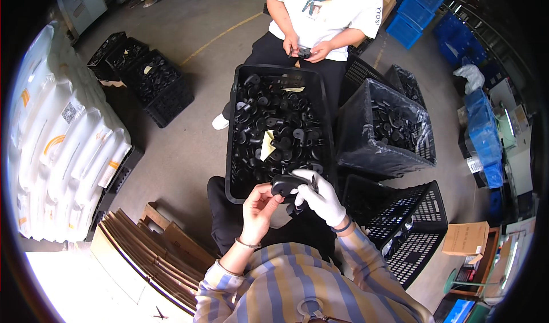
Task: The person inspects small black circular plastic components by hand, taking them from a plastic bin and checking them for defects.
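Note:
My bare left hand [257, 213] pinches a rounded black plastic part [285, 184] between thumb and fingers, just over the near edge of a black crate [231, 151]. In a white glove, my right hand [325, 201] is closed at the part's right end. A thin dark tool [314, 181] sticks up from its fingers; its exact kind is too small to tell. Below the gloved fingers another dark piece shows, partly hidden. Many similar black parts [274, 108] fill the crate, with pale yellow paper slips [267, 144] lying among them.
Across the crate a person in a white shirt [326, 14] handles another black part [303, 52]. A plastic-lined crate [366, 128] of parts and a tilted mesh crate [420, 231] stand on the right. White sacks [68, 145] and flat cardboard [137, 260] are on the left.

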### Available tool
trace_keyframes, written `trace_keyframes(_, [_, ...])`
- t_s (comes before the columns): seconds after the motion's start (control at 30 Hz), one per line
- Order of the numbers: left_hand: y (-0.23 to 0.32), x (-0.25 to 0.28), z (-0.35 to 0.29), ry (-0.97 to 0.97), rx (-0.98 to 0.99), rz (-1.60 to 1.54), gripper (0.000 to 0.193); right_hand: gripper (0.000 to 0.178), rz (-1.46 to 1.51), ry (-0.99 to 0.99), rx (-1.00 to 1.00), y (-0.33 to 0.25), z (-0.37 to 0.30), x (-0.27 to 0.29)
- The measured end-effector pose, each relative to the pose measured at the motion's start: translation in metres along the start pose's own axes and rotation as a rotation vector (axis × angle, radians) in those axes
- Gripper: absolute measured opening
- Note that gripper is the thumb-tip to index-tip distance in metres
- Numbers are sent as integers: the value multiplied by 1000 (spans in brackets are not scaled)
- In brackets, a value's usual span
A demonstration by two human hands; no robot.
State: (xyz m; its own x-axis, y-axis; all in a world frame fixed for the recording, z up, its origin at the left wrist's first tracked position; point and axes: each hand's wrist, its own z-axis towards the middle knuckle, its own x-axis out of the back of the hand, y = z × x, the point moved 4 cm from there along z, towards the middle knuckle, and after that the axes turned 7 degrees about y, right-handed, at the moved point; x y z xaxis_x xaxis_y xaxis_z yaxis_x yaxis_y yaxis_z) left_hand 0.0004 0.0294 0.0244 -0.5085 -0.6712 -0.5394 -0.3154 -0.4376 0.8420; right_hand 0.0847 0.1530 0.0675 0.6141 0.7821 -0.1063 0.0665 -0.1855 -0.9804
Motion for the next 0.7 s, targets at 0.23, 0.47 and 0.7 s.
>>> trace_keyframes(0.23, [3,-1,0,-88,541,-539,22,16,-501,-253,633,-21,-4,-1])
trace_keyframes(0.47, [9,-10,-8,-20,524,-442,21,15,-416,-294,632,-17,-3,3])
trace_keyframes(0.7, [5,-10,-10,-10,516,-458,20,14,-411,-260,589,-16,-4,4])
